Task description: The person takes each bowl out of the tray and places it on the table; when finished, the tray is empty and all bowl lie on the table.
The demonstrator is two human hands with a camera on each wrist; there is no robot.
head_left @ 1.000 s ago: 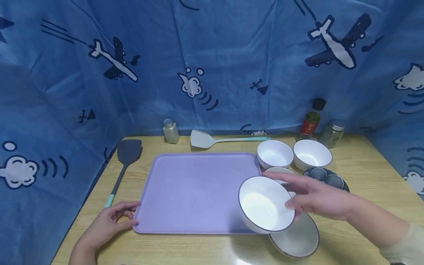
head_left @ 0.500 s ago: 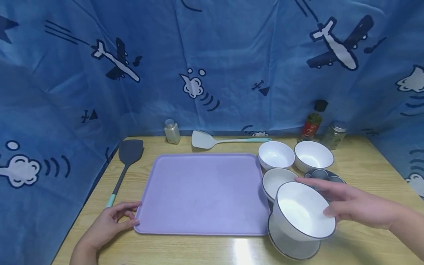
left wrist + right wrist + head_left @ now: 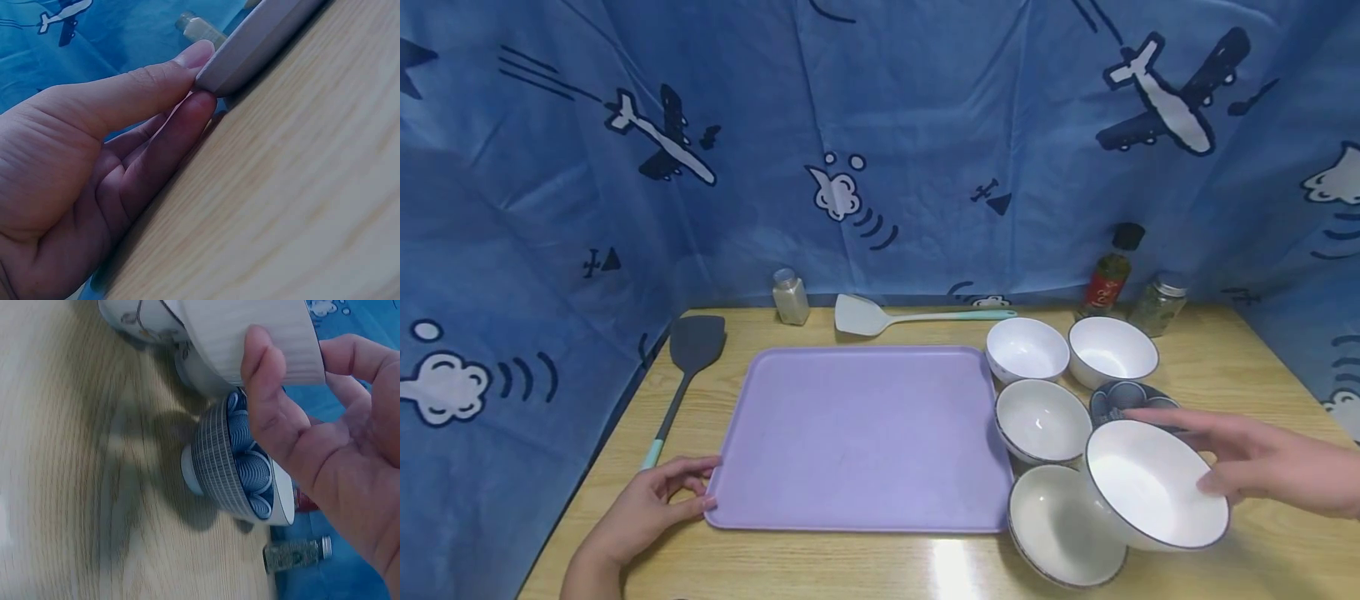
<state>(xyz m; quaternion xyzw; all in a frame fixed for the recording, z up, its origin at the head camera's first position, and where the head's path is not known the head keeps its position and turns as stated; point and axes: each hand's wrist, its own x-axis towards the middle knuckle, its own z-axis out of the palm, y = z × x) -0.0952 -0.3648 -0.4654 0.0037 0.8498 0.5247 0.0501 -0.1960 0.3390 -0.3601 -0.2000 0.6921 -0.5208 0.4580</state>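
Observation:
My right hand grips a white, dark-rimmed bowl by its right side, tilted above the table at the right. The right wrist view shows fingers against the bowl's ribbed outer wall. At the lower left corner of the lilac tray, my left hand pinches the edge. Its thumb lies on the rim with a finger beneath. Two cream bowls, one behind and one nearer, stand along the tray's right side. A dark blue patterned bowl is partly hidden behind my right hand in the head view.
Two more white bowls, left and right, stand at the back right. Behind them are a red-labelled bottle and a spice jar. A white spatula, a dark spatula and a shaker lie around the tray.
My right hand has carried the white bowl rightward from over the tray's right edge, past the cream bowls, uncovering them. My left hand stays at the tray corner.

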